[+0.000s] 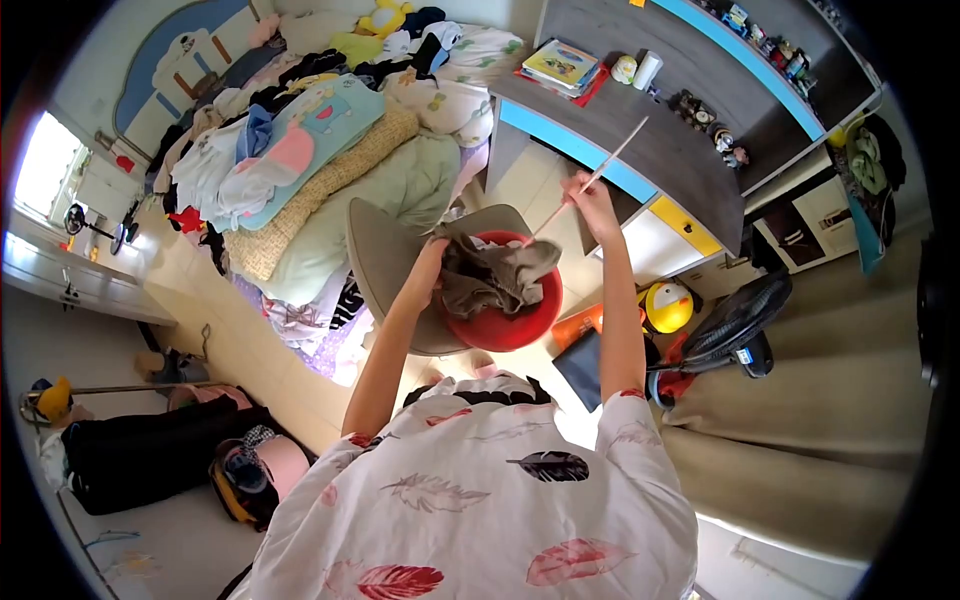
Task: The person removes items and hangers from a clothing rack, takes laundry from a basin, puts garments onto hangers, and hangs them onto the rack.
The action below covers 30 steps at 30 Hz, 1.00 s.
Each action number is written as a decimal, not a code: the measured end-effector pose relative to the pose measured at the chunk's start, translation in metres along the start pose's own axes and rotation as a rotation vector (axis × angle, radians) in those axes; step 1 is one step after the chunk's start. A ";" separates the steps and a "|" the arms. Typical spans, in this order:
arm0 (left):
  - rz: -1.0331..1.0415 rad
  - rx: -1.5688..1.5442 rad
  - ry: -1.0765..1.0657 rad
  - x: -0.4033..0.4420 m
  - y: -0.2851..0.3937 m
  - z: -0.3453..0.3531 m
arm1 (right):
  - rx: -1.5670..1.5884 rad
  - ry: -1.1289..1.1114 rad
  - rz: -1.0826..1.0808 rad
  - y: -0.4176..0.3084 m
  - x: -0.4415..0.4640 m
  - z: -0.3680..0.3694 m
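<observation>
A grey-brown cloth [490, 275] lies crumpled in and over a red basin [512, 332], which stands on a beige chair [375, 245]. My left hand [431, 265] is closed on the cloth's left edge, at the basin's rim. To the right and higher up, my right hand [590, 203] grips a long thin stick [624, 141]. It runs at a slant, its upper end pointing over the desk and its lower end reaching down near the cloth. I cannot tell whether that lower end touches the cloth. What lies under the cloth is mostly hidden.
Beyond the chair is a bed heaped with clothes [310, 150]. A grey desk [600, 115] with books [563, 68] stands ahead on the right. A black fan [740, 320] and a yellow toy-like object [668, 307] are on my right. A black bag [150, 450] lies at lower left.
</observation>
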State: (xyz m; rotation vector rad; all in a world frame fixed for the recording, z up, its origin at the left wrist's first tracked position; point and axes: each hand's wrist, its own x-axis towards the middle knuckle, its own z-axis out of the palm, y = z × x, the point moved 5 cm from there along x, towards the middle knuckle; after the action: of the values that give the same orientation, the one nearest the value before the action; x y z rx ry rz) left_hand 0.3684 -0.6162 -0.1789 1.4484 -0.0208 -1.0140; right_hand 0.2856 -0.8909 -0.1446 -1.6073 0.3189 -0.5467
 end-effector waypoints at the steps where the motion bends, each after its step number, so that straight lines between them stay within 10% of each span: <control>1: 0.039 0.148 -0.008 0.002 0.000 0.000 | -0.023 -0.065 -0.054 -0.005 0.000 -0.005; 8: 0.242 0.546 0.033 0.032 -0.017 0.008 | -0.408 0.225 -0.081 -0.096 -0.066 -0.016; 14: 0.249 0.520 0.131 0.032 -0.014 -0.004 | -0.239 -0.216 0.421 -0.107 -0.158 -0.004; 22: 0.397 0.772 0.110 0.026 -0.008 0.012 | -0.554 -0.253 0.249 -0.093 -0.177 0.047; 30: 0.826 0.904 -0.260 -0.034 0.026 0.073 | -0.532 0.333 0.099 -0.022 -0.172 0.091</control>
State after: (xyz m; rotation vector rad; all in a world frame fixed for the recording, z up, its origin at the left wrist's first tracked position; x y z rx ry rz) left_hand 0.3201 -0.6595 -0.1250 1.8181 -1.2976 -0.4708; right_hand 0.1856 -0.7232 -0.1535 -1.9940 0.8440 -0.6919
